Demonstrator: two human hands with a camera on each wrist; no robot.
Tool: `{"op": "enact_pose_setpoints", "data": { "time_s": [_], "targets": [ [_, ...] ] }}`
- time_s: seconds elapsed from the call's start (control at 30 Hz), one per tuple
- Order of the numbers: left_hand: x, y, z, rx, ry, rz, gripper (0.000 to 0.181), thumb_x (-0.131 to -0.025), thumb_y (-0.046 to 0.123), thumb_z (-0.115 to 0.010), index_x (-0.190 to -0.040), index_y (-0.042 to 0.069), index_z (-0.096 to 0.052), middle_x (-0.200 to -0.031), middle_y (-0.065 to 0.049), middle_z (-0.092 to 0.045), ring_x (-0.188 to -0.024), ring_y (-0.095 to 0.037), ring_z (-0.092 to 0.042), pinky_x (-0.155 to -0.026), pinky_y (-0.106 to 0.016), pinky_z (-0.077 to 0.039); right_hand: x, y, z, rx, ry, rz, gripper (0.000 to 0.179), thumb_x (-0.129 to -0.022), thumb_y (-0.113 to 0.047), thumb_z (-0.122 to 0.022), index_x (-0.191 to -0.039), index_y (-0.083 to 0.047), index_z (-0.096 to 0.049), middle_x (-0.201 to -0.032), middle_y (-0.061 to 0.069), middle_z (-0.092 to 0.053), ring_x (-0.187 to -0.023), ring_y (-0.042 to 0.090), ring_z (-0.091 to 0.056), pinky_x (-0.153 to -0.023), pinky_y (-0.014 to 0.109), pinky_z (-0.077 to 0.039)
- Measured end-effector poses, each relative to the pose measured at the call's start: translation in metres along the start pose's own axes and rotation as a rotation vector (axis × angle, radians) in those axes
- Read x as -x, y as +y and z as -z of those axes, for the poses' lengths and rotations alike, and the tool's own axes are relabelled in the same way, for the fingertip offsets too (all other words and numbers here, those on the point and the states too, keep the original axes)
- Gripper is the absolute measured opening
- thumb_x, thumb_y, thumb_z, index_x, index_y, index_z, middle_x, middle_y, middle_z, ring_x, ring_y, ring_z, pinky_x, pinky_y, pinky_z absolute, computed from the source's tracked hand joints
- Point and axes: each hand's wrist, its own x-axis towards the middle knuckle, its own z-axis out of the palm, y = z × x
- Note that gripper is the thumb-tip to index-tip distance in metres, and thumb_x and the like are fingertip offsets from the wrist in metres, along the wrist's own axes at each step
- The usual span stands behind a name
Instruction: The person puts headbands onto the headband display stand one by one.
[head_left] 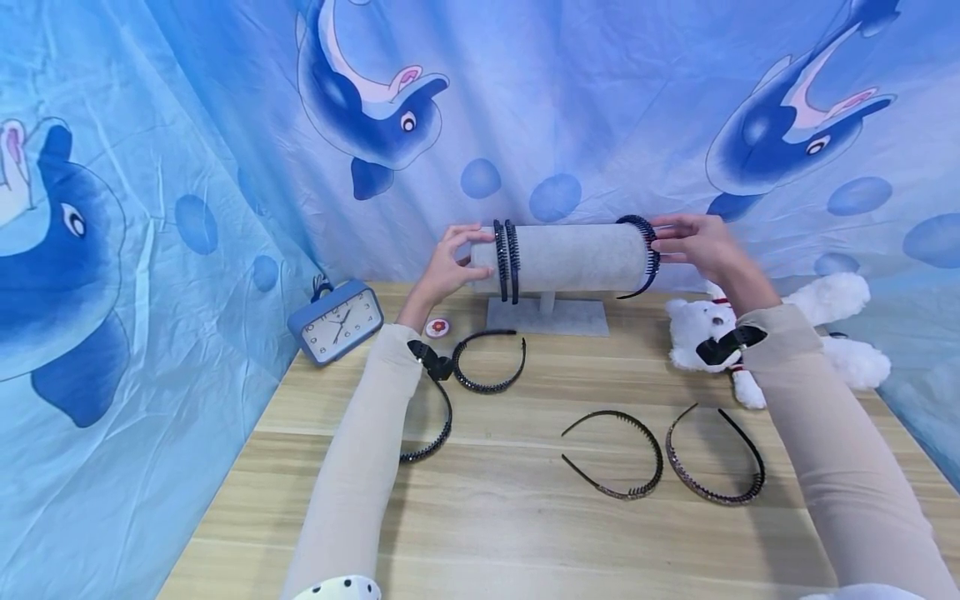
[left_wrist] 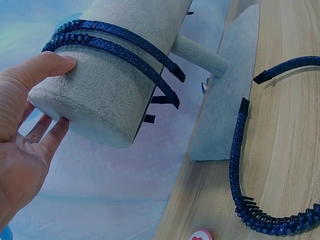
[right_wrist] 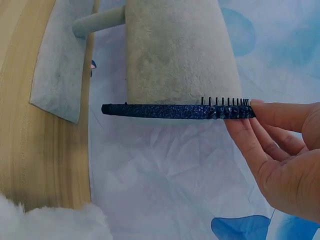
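Observation:
A grey plush display roll [head_left: 581,258] stands on a post with a flat base [head_left: 506,321] at the back of the table. My left hand [head_left: 448,262] grips its left end, thumb on the near face and fingers on the far side. Close to that thumb, two dark beaded headbands [left_wrist: 127,59] sit side by side around the roll. At the right end, my right hand [head_left: 697,242] pinches another dark toothed headband [right_wrist: 165,111] between thumb and fingers, its teeth towards the roll. In the head view this headband overlaps the roll's right edge.
Several headbands lie on the wooden table, including a black one [head_left: 486,388] and two at the right [head_left: 637,492]. A blue clock [head_left: 335,323] and small flower badge [head_left: 437,327] sit left. A white plush bear [head_left: 690,333] lies under my right forearm. Dolphin-print curtain hangs behind.

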Motion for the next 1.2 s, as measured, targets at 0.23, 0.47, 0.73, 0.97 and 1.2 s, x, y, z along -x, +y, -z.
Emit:
{"op": "enact_pose_setpoints", "data": {
  "time_s": [0.23, 0.47, 0.73, 0.97, 1.2],
  "targets": [
    [-0.0003, -0.0001, -0.0006, -0.005, -0.002, -0.005, 0.053, -0.079, -0.001, -0.082, -0.129, 0.004, -0.065, -0.156, -0.008, -0.038, -0.146, -0.023, -0.034, -0.122, -0.049, -0.04, 0.0, 0.0055, -0.0041, 0.012, 0.008, 0.049, 0.051, -0.097, 0.001, -0.064, -0.144, 0.007, -0.047, -0.097, -0.012, -0.069, -0.09, 0.0, -0.068, -0.079, 0.021, -0.064],
    [-0.0007, -0.001, -0.0005, -0.008, 0.0, 0.0, 0.052, -0.079, 0.0, -0.082, -0.129, 0.005, -0.065, -0.155, -0.006, -0.038, -0.146, -0.022, -0.034, -0.122, -0.048, -0.04, 0.0005, 0.0094, -0.0034, 0.033, -0.018, 0.074, 0.053, -0.095, 0.0, -0.067, -0.145, 0.007, -0.047, -0.096, -0.014, -0.071, -0.09, -0.002, -0.068, -0.08, 0.019, -0.063],
    [-0.0017, -0.0007, -0.0004, -0.012, -0.001, -0.004, 0.052, -0.08, 0.0, -0.081, -0.129, 0.004, -0.065, -0.155, -0.007, -0.038, -0.146, -0.022, -0.034, -0.122, -0.05, -0.039, 0.0037, 0.0032, 0.003, 0.328, -0.028, 0.138, 0.057, -0.092, -0.011, -0.075, -0.144, -0.001, -0.053, -0.13, 0.001, -0.069, -0.102, -0.005, -0.064, -0.087, 0.008, -0.053],
    [-0.0017, 0.0002, -0.0006, -0.005, -0.001, -0.003, 0.052, -0.079, -0.001, -0.082, -0.128, 0.004, -0.065, -0.155, -0.008, -0.038, -0.146, -0.022, -0.034, -0.122, -0.049, -0.04, -0.004, 0.0052, 0.0044, 0.338, -0.054, 0.168, 0.059, -0.09, -0.006, -0.076, -0.145, 0.0, -0.053, -0.143, 0.013, -0.061, -0.105, -0.008, -0.061, -0.084, 0.006, -0.052],
    [-0.0016, -0.0005, -0.0005, 0.002, 0.003, -0.004, 0.051, -0.08, -0.002, -0.082, -0.128, 0.004, -0.066, -0.155, -0.008, -0.038, -0.146, -0.022, -0.034, -0.122, -0.049, -0.04, -0.0049, 0.0021, 0.0009, 0.356, -0.075, 0.176, 0.061, -0.09, -0.004, -0.075, -0.146, 0.0, -0.051, -0.15, 0.024, -0.052, -0.122, 0.005, -0.061, -0.084, 0.004, -0.051]
  ]
}}
